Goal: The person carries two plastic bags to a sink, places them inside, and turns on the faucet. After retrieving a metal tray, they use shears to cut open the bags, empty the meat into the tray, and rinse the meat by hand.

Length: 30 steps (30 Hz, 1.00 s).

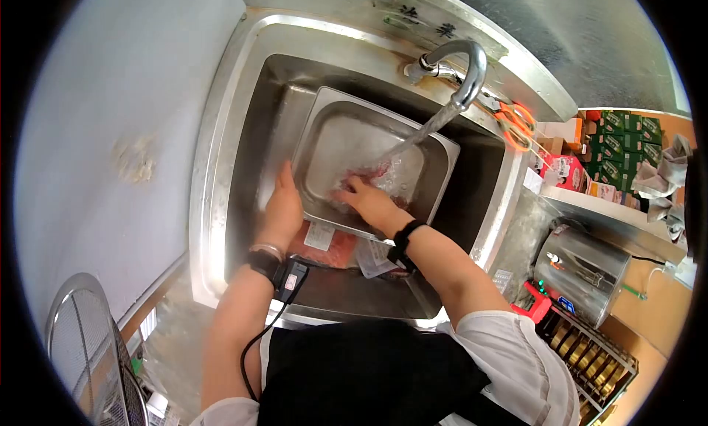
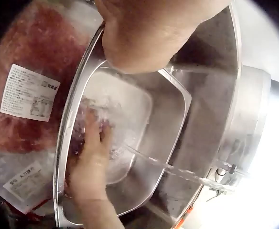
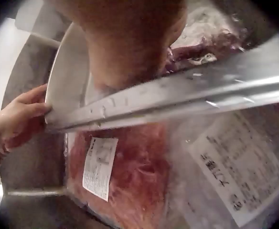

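Left hand (image 1: 283, 208) relaxed against centre metal tray (image 1: 337, 140), right hand (image 1: 371, 203) among wet reddish pieces (image 1: 379, 170), its grasp unclear

Metal pan (image 1: 339, 100) in sink (image 1: 254, 138)

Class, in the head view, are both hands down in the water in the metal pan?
No, only the right hand is in the water; the left hand is at the metal pan's outer edge.
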Tool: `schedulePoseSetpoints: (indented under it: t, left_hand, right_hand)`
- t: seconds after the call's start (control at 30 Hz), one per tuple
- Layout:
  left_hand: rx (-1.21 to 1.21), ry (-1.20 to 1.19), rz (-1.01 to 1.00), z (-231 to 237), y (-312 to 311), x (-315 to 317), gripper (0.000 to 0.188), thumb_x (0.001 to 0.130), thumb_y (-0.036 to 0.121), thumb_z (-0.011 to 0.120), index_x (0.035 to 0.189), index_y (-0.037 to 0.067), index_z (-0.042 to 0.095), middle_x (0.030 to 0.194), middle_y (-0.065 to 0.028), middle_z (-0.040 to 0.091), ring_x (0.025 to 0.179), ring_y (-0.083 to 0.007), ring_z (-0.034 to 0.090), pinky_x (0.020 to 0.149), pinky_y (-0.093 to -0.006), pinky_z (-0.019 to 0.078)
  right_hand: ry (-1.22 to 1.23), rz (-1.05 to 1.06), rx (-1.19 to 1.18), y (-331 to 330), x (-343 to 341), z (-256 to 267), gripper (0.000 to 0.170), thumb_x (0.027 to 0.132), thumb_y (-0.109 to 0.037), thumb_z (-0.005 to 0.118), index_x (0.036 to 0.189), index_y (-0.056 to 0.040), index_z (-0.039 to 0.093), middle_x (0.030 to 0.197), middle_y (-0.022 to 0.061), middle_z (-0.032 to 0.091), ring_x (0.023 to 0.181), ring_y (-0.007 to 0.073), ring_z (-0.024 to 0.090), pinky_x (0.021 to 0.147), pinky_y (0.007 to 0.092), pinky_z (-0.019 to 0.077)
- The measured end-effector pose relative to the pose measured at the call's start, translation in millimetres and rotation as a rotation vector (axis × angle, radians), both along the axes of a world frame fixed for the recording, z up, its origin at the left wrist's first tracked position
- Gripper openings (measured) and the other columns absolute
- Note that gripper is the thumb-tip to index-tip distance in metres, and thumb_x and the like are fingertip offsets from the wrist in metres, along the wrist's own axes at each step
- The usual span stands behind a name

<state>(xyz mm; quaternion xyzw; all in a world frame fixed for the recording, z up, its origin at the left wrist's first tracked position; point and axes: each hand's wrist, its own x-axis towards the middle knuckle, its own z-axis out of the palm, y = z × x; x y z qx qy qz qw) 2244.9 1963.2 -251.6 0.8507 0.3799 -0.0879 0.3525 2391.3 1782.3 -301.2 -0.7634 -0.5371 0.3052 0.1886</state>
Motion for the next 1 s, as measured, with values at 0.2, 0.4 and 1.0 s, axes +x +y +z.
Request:
schedulePoseSetpoints:
  t: [0.2, 0.4, 1.0]
  left_hand:
    - [0.001, 0.049, 0.011, 11, 0, 3, 0.054, 0.09, 0.004, 0.037, 0.143, 0.002, 0.024, 0.137, -0.0269, 0.042, 0.117, -0.0447, 0.049, 0.096, -0.0486, 0.0432]
    - [-0.008, -0.029, 0.013, 7, -2, 3, 0.057, 0.088, 0.001, 0.042, 0.142, 0.001, 0.024, 0.134, -0.029, 0.043, 0.115, -0.0447, 0.05, 0.095, -0.0482, 0.0438]
    - [-0.013, 0.007, -0.002, 4, 2, 1, 0.061, 0.089, 0.003, 0.047, 0.144, 0.002, 0.02, 0.136, -0.0275, 0.042, 0.12, -0.0416, 0.048, 0.099, -0.0442, 0.0418]
  right_hand:
    - [0.89, -0.525, -0.059, 13, 20, -38, 0.022, 0.092, -0.026, 0.057, 0.099, -0.0052, 0.062, 0.083, 0.0082, 0.064, 0.073, 0.0211, 0.061, 0.064, 0.0334, 0.0498]
    - [1.455, -0.925, 0.003, 13, 54, 35, 0.02, 0.095, -0.02, 0.054, 0.104, -0.0053, 0.063, 0.089, 0.0075, 0.065, 0.063, 0.0134, 0.055, 0.06, 0.028, 0.0466]
    - [-0.197, 0.207, -0.074, 29, 9, 13, 0.035, 0.072, -0.021, 0.07, 0.107, -0.0157, 0.063, 0.121, 0.0156, 0.054, 0.109, 0.0349, 0.054, 0.088, 0.0422, 0.0465]
